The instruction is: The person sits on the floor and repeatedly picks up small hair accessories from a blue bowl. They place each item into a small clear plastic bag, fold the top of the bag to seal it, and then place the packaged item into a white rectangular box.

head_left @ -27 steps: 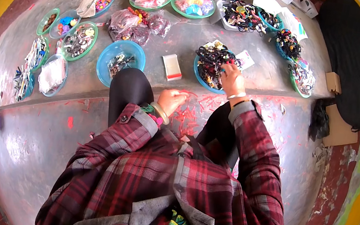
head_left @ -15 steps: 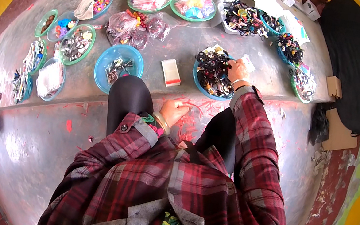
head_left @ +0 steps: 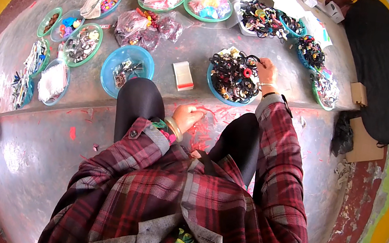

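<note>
A blue basin is heaped with black elastic hair ties, some with coloured charms, one of them a red ring. My right hand is at the heap's right edge, fingertips pinched on a dark loop that looks like a hair tie. My left hand is closed low between my knees, thumb and fingers together; anything inside it is hidden. Left of the basin lies a small white box with a red edge. Another blue basin, beside my left knee, holds small dark and silvery pieces.
Bowls of beads and small parts line the left, among them a green bowl. Plastic bags with red beads lie farther back. At the back right stand more containers of hair ties. A step edge crosses before me; red scraps litter the floor.
My right hand has drawn from the top of the heap to its right edge, its fingers now on a dark loop. The white card by that hand no longer shows. My left hand stays closed.
</note>
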A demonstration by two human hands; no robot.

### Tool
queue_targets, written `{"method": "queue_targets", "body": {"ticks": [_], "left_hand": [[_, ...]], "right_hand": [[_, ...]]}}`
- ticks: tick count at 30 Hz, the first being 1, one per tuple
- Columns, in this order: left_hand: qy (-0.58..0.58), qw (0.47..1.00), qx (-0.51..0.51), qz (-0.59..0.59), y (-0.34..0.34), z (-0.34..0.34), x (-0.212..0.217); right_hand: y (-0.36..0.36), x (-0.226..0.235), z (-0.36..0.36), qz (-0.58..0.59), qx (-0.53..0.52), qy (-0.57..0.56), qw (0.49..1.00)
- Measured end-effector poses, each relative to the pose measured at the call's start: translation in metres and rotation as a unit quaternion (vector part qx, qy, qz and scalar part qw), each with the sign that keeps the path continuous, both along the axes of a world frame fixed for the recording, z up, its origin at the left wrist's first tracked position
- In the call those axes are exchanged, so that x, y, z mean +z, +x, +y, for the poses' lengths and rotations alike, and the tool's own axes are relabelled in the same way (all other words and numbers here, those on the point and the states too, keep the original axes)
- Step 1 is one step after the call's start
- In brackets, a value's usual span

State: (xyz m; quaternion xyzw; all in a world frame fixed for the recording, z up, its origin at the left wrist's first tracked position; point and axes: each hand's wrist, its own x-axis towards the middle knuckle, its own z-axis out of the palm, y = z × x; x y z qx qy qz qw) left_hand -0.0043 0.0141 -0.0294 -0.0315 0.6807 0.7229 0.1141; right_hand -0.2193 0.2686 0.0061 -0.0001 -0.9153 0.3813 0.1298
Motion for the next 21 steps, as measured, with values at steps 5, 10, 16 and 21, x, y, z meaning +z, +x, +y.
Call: {"method": "queue_targets", "body": {"ticks": [5, 10, 16, 21], "left_hand": [[-0.012, 0.999, -0.019, -0.025, -0.001, -0.003, 0.004], [-0.008, 0.995, -0.041, -0.087, -0.002, -0.007, 0.006], [0.0, 0.994, -0.04, -0.102, -0.002, -0.006, 0.014], [0.028, 0.993, -0.029, -0.113, 0.0, -0.008, 0.017]], "right_hand": [[0.011, 0.005, 0.002, -0.169, 0.009, -0.337, 0.926], [0.026, 0.004, 0.004, -0.28, 0.004, -0.46, 0.843], [0.053, 0.019, -0.002, -0.265, 0.066, -0.541, 0.795], [0.095, 0.034, -0.017, -0.253, 0.113, -0.595, 0.755]]}}
